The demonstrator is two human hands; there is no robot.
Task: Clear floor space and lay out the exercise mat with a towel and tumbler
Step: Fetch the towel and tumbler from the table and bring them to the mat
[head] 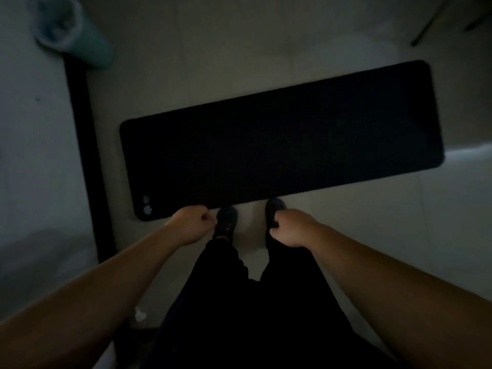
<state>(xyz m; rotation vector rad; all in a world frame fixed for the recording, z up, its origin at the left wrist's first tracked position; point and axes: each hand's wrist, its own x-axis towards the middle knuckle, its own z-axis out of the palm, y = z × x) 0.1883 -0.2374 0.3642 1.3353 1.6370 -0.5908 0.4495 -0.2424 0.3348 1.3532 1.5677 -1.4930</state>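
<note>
Your exercise mat point(279, 142) lies flat and fully unrolled on the pale floor point(239, 35); you stand at its near long edge, shoes just beside it — likely to check how it sits. Your left hand point(190, 225) and right hand point(291, 227) hang over that edge, fingers curled in, holding nothing. The teal bin point(72, 30) stands beyond the mat's left end; no towel or tumbler shows.

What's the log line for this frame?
mat: flat on floor | left hand: curled, empty | right hand: curled, empty | towel: not seen
</note>
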